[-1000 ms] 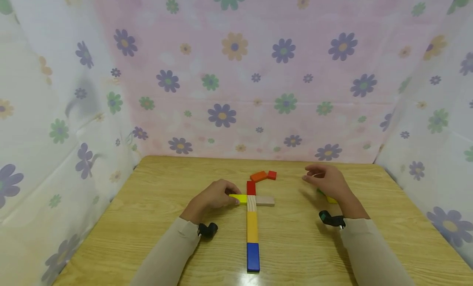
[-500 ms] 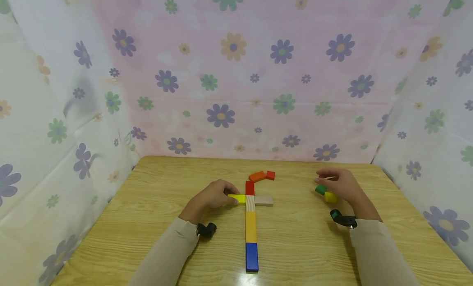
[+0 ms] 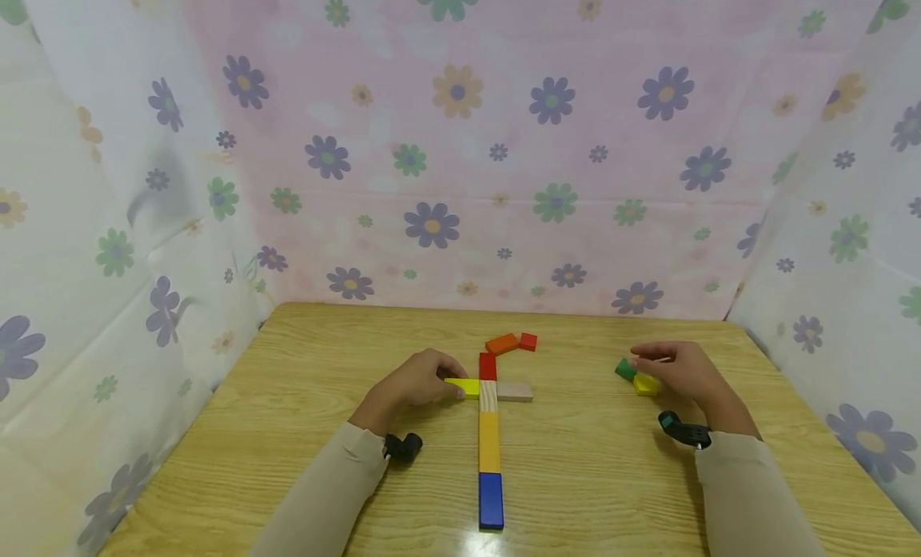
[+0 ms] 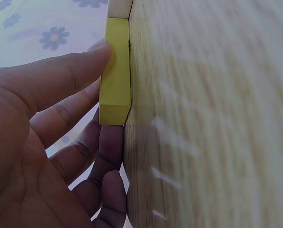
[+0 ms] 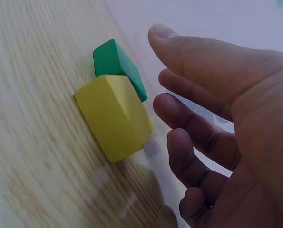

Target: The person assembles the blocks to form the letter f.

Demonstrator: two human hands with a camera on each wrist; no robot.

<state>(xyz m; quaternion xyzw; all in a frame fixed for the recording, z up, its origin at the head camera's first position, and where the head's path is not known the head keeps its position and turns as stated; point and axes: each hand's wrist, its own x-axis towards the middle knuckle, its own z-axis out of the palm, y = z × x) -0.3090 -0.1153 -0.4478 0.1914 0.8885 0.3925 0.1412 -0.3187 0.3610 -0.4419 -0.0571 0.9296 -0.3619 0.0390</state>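
My left hand (image 3: pixel 417 379) pinches a flat yellow block (image 4: pixel 116 66) lying on the table, its thumb on the near side and fingers behind. That block's inner end meets a striped plain-wood block (image 3: pixel 488 395), with a pale wooden block (image 3: pixel 515 392) on the opposite side. In line with the striped one lie a red block (image 3: pixel 488 366) beyond it and an orange-yellow block (image 3: pixel 489 441) and a blue block (image 3: pixel 491 499) nearer me. My right hand (image 3: pixel 687 375) hovers with loosely bent fingers beside a chunky yellow block (image 5: pixel 108 116) and a green block (image 5: pixel 112 59), holding nothing.
An orange block (image 3: pixel 502 344) and a small red block (image 3: pixel 528 342) lie past the far end of the row. The wood-grain table (image 3: pixel 302 333) ends at flowered cloth (image 3: pixel 468 165) hung behind and at both sides.
My right hand has moved right and slightly nearer me, uncovering the green and chunky yellow blocks. The left hand keeps its pinch on the flat yellow block in the same place.
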